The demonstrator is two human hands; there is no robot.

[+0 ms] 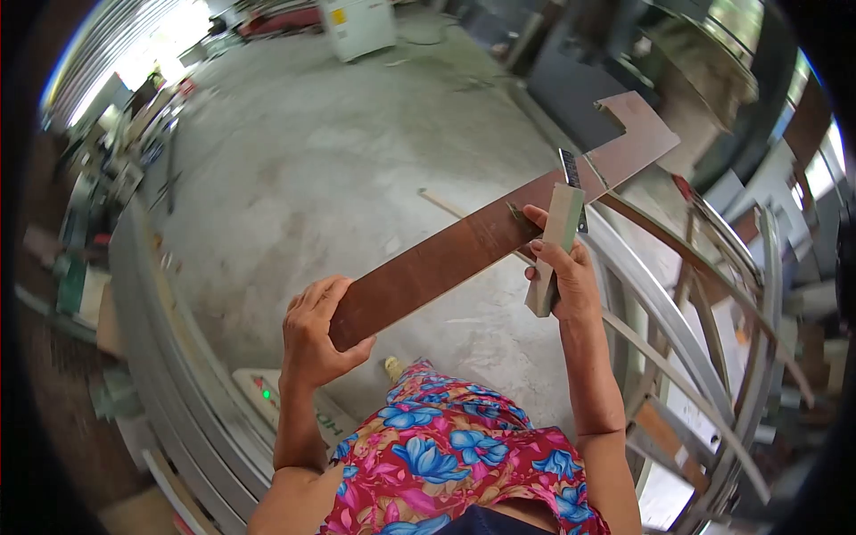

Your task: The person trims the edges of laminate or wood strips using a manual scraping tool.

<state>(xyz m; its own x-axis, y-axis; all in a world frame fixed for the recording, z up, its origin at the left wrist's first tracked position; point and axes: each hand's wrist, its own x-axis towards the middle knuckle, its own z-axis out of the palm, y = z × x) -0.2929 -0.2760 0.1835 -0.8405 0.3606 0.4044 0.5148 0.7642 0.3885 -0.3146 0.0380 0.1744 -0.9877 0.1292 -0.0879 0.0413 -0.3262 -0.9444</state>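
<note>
A long brown board (446,259) with a notched, hook-shaped far end slants up to the right in front of the body. My left hand (316,334) is wrapped round its near left end, thumb below and fingers on top. My right hand (563,267) grips a pale wooden block (560,218) with a greenish side, close against the board's lower edge. Beside the block, a dark strip with markings, like a ruler or square (571,169), crosses the board; its lower part is partly hidden by the block.
Metal rails (187,357) curve along the left, beside piled scraps (134,152). Metal frames and bars (664,303) stand at the right. A white box-like appliance (359,27) is on the concrete floor (312,169) at the top. A device with a green light (267,397) lies below left.
</note>
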